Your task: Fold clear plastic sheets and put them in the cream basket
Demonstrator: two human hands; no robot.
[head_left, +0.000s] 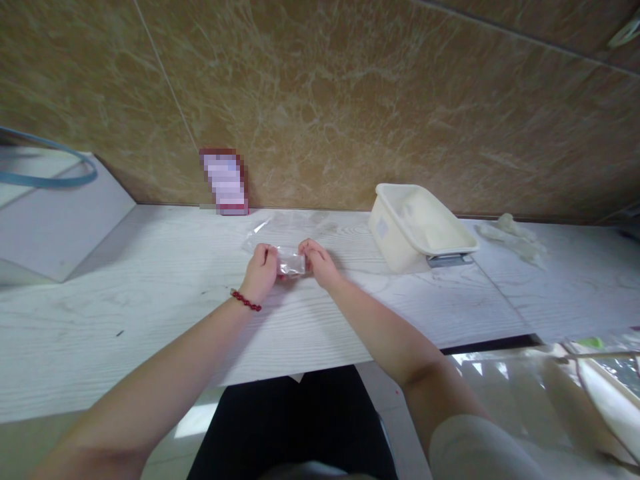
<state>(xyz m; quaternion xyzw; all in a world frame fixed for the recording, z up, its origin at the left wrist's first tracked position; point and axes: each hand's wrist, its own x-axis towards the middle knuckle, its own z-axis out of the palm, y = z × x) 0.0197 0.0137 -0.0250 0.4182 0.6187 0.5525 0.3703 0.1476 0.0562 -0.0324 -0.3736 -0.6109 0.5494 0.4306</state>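
Observation:
A small clear plastic bag (291,261) is stretched between both hands, just above the white wooden table (150,300). My left hand (261,272), with a red bead bracelet on its wrist, pinches the bag's left end with closed fingers. At the bag's right end my right hand (317,261) pinches in the same way. What is inside the bag is too small to make out. More clear plastic film (280,227) lies flat on the table right behind the hands.
A white plastic tub (400,243) sits on a small scale at the right, against the brown marble wall. Crumpled clear plastic (515,237) lies further right. A red-edged card (226,181) leans on the wall. A grey board (55,220) lies at the left.

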